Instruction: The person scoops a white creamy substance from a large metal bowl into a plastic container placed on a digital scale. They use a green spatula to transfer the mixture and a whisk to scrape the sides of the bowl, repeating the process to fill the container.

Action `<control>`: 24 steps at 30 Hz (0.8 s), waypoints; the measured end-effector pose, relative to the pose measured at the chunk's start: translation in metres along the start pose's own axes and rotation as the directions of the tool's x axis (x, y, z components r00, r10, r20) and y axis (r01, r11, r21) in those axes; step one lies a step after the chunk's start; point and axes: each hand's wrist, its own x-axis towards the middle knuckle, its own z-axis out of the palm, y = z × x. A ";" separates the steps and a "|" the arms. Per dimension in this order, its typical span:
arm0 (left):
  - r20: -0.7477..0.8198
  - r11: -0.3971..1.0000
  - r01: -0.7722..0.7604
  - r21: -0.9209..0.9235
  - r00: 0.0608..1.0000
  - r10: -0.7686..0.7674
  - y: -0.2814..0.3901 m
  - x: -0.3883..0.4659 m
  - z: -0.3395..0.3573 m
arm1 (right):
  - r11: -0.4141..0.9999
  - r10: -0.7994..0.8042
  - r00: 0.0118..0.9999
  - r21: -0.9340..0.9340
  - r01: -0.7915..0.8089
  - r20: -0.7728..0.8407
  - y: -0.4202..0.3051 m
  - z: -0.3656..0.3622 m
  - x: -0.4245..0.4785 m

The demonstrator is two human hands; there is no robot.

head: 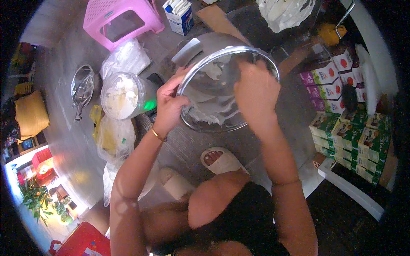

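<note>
A large round bowl [208,92] with a shiny rim is tilted in front of me, and white cream [205,112] is smeared over its inner wall. My left hand [171,102] grips the rim at its left side, thumb inside. Over the bowl's right part, my right hand [258,92] is curled with its fingers reaching inside. Whether those fingers hold a tool is hidden. Left of the bowl, close to my left hand, stands a clear tub [123,96] with white cream in it.
A strainer-like metal utensil [84,84] lies far left. A pink plastic stool [125,22] and a blue-white carton [178,17] stand beyond. Stacked milk cartons [323,86] and green boxes [355,134] line the right. Plastic bags [115,137] lie by my left forearm.
</note>
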 end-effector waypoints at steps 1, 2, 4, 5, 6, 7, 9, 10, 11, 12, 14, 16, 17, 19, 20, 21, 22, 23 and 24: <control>0.018 1.000 -0.008 -0.023 1.000 0.008 -0.001 0.001 0.002 | 0.998 0.048 0.996 -0.033 -0.046 0.075 0.003 0.008 0.006; 0.104 0.998 -0.013 0.054 0.995 0.007 0.000 0.002 0.002 | 0.994 0.099 0.984 -0.068 -0.090 0.148 0.007 0.025 0.014; 0.121 0.999 -0.027 0.030 0.992 0.023 0.004 0.005 0.010 | 0.993 0.110 0.958 -0.062 -0.097 0.266 0.009 0.046 0.009; 0.129 0.999 -0.035 0.018 0.991 0.033 0.006 0.007 0.013 | 0.997 0.069 0.957 -0.058 -0.055 0.280 0.010 0.051 0.004; 0.110 1.000 -0.025 0.003 0.994 0.024 0.006 0.007 0.013 | 0.999 0.022 0.954 -0.047 -0.009 0.298 0.009 0.051 0.000; 0.091 1.000 -0.015 -0.012 0.996 0.016 0.006 0.007 0.013 | 0.999 -0.023 0.949 -0.036 0.036 0.315 0.008 0.050 -0.004; 0.066 0.999 -0.007 -0.041 0.998 0.010 0.006 0.008 0.011 | 0.998 -0.008 0.956 -0.052 0.025 0.295 0.007 0.024 -0.008; 0.061 0.999 -0.007 -0.052 0.998 0.010 0.006 0.007 0.009 | 0.998 -0.003 0.957 -0.053 0.019 0.290 0.004 0.012 -0.008; 0.054 0.998 -0.006 -0.062 0.998 0.009 0.005 0.005 0.006 | 0.999 0.004 0.979 -0.051 0.007 0.203 0.002 0.011 -0.007; 0.056 0.999 -0.012 -0.047 0.998 0.015 0.005 0.004 0.007 | 0.998 0.023 0.994 -0.062 -0.017 0.105 0.004 0.008 -0.004; 0.057 1.000 -0.025 -0.015 0.998 0.026 0.003 0.002 0.009 | 0.992 0.115 0.977 -0.066 -0.105 0.182 0.009 0.018 0.007; 0.085 0.998 -0.052 -0.038 0.995 0.055 0.004 0.006 0.020 | 0.990 0.119 0.951 -0.110 -0.091 0.284 0.023 0.052 0.005; 0.090 0.997 -0.063 -0.040 0.994 0.066 0.004 0.007 0.022 | 0.990 0.112 0.934 -0.120 -0.075 0.339 0.025 0.063 0.003; 0.074 0.998 -0.046 -0.042 0.996 0.049 0.008 0.007 0.018 | 0.995 0.028 0.930 -0.095 0.008 0.367 0.020 0.048 -0.003; 0.067 0.998 -0.038 -0.042 0.997 0.041 0.008 0.007 0.015 | 0.996 -0.014 0.925 -0.080 0.048 0.379 0.018 0.038 -0.003; 0.063 0.999 -0.030 -0.029 0.997 0.032 0.007 0.005 0.010 | 0.998 -0.008 0.944 -0.053 0.027 0.330 0.016 0.033 -0.001; 0.069 0.999 -0.025 -0.028 0.997 0.027 0.006 0.004 0.007 | 0.999 0.014 0.961 -0.039 -0.003 0.276 0.019 0.023 0.002; 0.074 0.999 -0.019 -0.027 0.997 0.021 0.005 0.003 0.004 | 0.999 0.036 0.974 -0.022 -0.032 0.223 0.021 0.020 0.003; 0.071 1.000 -0.014 -0.015 0.997 0.015 0.005 0.003 0.006 | 0.999 0.014 0.966 -0.050 -0.001 0.258 0.026 0.030 0.003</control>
